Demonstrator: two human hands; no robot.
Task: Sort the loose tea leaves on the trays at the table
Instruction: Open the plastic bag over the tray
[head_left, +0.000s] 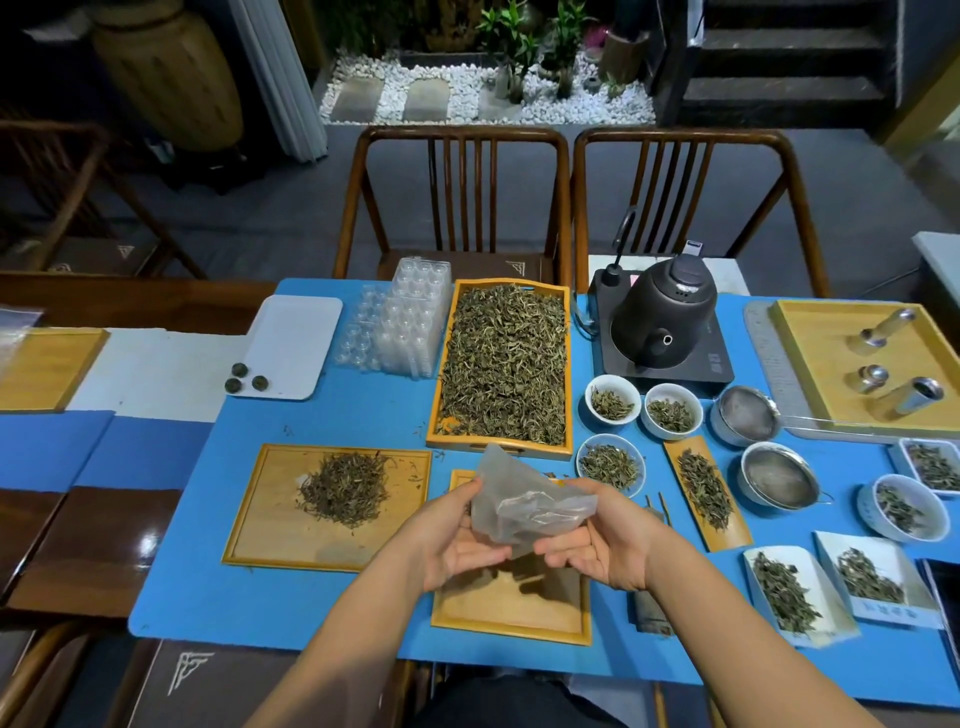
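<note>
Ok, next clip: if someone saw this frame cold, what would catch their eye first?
Probably the clear plastic bag held up in mid-frame between the left hand and the right hand, above a near-bare wooden tray. Next, the long tray heaped with tea leaves just beyond it, with a smaller pile of leaves on the tray to the left. The black kettle stands to the right of the long tray.

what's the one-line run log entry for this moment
left hand: holds crumpled clear plastic bag | right hand: holds bag | over near wooden tray
</note>
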